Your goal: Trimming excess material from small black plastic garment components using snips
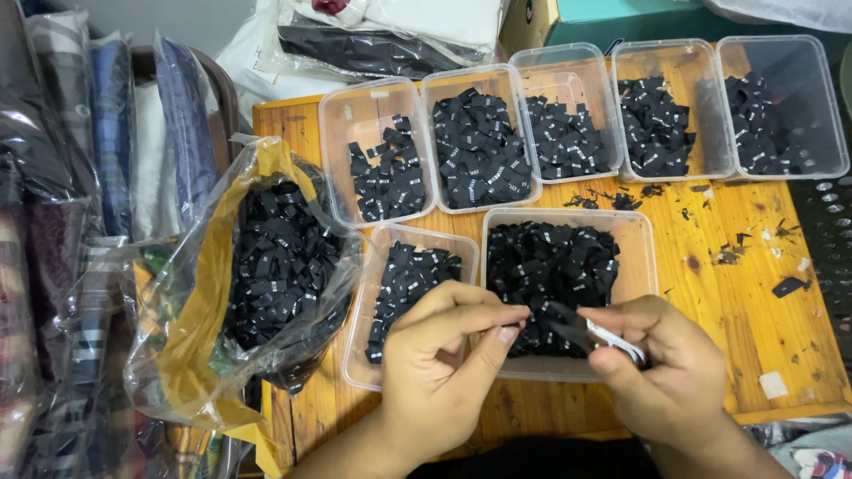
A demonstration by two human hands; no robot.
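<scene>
small black woven fabric label (557,321) sits pinched between both hands, held just above the front edge of the large clear plastic tub (641,257) that is heaped with loose black labels. left hand (439,368): thumb and forefinger pressed together on the label's left end. right hand (661,368): fingers closed round small white-handled snips (612,337), blades at the label's right end; cannot tell whether the blades are apart or closed.

risk, judged: blades lie very near the left fingertips; a slip of the pinch could nick a finger or cut the label crooked. a freed piece could drop into the wrong tub, since the smaller clear tub (368,306) stands touching on the left.

behind: row of five clear tubs (568,115) of sorted labels. far left: crumpled clear plastic bag with yellow lining (191,302), full of labels, overhangs the orange wooden table (754,293) edge and could spill. black offcuts (732,253) scattered on the right could mix in.
</scene>
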